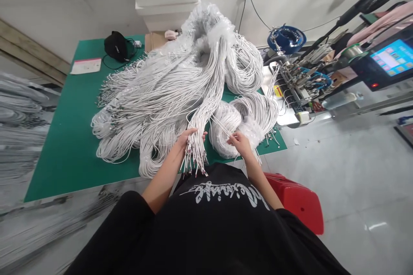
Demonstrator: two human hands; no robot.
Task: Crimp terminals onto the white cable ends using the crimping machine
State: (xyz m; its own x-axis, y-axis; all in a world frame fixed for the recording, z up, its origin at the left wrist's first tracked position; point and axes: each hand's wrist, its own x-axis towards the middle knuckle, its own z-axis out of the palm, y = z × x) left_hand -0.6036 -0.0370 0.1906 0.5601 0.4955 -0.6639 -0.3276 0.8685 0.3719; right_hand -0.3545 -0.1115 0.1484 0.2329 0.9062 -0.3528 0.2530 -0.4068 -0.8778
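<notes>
while the left hand point(186, 137) clasps a cable bundle point(197, 144), the right hand point(241, 142) pinches strands point(222, 125) near illegible shirt lettering point(226, 193).

Green table point(64, 137) — on it, heaped white cables point(167, 88), black pouch point(116, 46), pink-edged sheet point(86, 66).

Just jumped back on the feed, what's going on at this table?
A person is sorting through white cables at a green table. The left hand grips a thick bundle close to its loose ends, while the right hand pinches a few strands drawn off to the side. The bundle runs back to a big heap of cables, partly covered in clear plastic. To the right is a machine with a lit screen.
</notes>
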